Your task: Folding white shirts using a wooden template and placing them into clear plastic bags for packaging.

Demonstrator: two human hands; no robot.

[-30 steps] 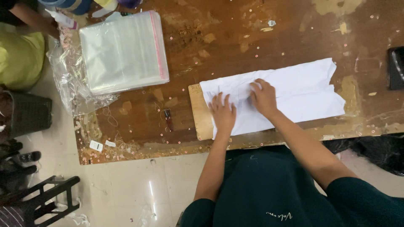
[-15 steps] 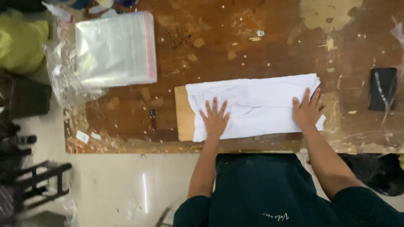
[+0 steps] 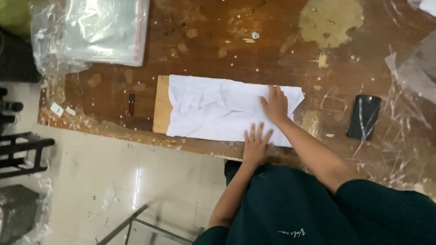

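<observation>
Both hands lie flat, fingers spread, gripping nothing: left hand [image 3: 255, 144] at 6 o'clock of the creased white cloth [image 3: 218, 111], right hand [image 3: 274, 105] at 3; a board [image 3: 161, 104] shows only at 9.

Light is even and fairly bright from overhead, warm on the brown table [image 3: 218, 41]. Strong glare sits on the stack of clear plastic bags [image 3: 106, 27], far up and left of the hands, washing out its surface. The white cloth [image 3: 213, 109] under the right hand [image 3: 274, 105] is close to overexposed, folds barely showing. The left hand [image 3: 255, 146], flat at the cloth's near edge, throws only a faint shadow. A pale streak of reflected light shines on the floor [image 3: 136, 181], below and left of the hands. The black phone [image 3: 364, 116], right of the hands, shows thin reflections. Everything is slightly soft, and the dark lower corners lose detail.
</observation>
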